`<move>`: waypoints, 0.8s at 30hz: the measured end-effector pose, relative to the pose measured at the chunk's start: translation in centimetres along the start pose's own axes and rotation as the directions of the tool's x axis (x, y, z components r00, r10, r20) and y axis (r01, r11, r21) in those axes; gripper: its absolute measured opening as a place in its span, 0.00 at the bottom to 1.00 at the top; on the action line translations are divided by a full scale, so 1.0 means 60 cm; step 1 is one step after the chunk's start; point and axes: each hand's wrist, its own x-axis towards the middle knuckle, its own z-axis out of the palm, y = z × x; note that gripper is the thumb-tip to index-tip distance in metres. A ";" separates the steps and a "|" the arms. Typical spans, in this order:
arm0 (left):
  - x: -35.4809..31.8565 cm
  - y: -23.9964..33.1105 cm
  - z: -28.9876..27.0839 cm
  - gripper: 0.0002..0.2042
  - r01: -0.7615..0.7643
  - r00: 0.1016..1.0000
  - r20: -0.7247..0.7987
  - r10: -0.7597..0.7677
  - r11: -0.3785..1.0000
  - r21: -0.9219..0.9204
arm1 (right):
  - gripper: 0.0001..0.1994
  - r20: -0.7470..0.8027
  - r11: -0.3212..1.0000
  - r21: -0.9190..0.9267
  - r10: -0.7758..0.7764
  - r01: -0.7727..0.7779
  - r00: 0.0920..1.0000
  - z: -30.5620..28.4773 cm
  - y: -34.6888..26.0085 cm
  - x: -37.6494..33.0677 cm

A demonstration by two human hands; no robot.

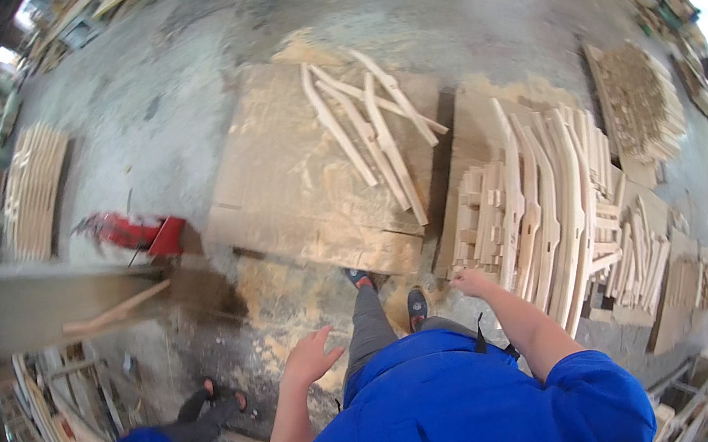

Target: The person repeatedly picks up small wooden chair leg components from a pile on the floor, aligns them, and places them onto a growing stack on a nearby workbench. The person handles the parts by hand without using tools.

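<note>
Reaching toward the big stack of curved wooden pieces (pixel 549 204), the right hand (pixel 472 281) hovered at its near edge, loosely curled, gripping nothing — the left hand (pixel 309 356) hung open and empty. Only a few pieces (pixel 373 129) lay on the cardboard sheet (pixel 277 177); by that count, most of the stack remained.

The left hand (pixel 309 358) hangs open low in front of the body, fingers (pixel 326 336) spread and empty. The right hand (pixel 472 281) reaches forward to the right, arm bent, fingers loosely curled.
</note>
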 end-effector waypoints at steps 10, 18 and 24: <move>0.414 -0.106 -0.086 0.26 -0.184 0.983 -0.011 0.183 0.980 -0.072 | 0.20 -0.017 0.955 0.240 0.185 -0.175 0.983 -0.017 -0.098 0.136; 0.692 -0.146 -0.067 0.16 0.173 0.982 -0.062 -0.180 0.980 -0.101 | 0.20 -0.045 0.977 0.188 0.108 -0.098 0.993 -0.050 -0.108 0.370; 0.813 -0.151 0.021 0.16 0.270 0.962 -0.032 -0.272 0.961 -0.056 | 0.20 -0.120 0.982 0.137 0.145 -0.128 0.982 -0.093 -0.068 0.563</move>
